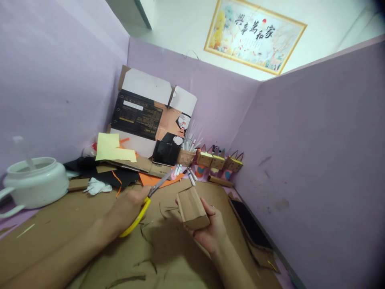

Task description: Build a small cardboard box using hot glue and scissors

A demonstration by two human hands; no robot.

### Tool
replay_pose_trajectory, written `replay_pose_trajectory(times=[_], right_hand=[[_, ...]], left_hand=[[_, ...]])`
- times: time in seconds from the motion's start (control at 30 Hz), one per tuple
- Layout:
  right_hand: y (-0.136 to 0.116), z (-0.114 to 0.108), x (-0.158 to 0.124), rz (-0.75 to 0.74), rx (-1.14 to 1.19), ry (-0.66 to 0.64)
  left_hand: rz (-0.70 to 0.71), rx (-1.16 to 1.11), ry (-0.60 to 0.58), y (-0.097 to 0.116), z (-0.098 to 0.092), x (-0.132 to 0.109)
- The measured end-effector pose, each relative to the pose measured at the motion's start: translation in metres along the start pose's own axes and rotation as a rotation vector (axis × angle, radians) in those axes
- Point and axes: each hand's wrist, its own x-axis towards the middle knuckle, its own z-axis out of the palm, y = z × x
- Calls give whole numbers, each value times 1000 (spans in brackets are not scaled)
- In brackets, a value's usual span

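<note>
My left hand (pixel 132 204) is closed around the yellow handles of a pair of scissors (pixel 158 186), whose blades point up and to the right, away from me. In my right hand (pixel 212 230) sits a small brown cardboard box (pixel 192 206), gripped from below and from its right side. The scissors and the box are apart, both held above the cardboard-covered table. Thin curled cardboard scraps (pixel 147 237) lie on the surface between and below my hands.
A white pot (pixel 36 182) stands at the left. Behind are yellow paper (pixel 108 146), a flattened printed carton (pixel 138 114), a cup of pens (pixel 186 155), loose markers (pixel 191 176) and cardboard animal figures (pixel 218 161). A dark phone-like slab (pixel 251 222) lies by the right purple wall (pixel 315 152).
</note>
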Motion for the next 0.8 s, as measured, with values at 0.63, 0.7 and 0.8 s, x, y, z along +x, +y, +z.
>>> replay_pose_trajectory(times=[0.63,0.7,0.8], right_hand=[[5,-1,2,-129,67,10],[10,2,2,-268,4,28],[17,6,1,-539,-211,-9]], left_hand=[[-193,107,63,-37,-10,9],[-200,-121,204,-29,-6,10],[-84,-616,138,-5,8,12]])
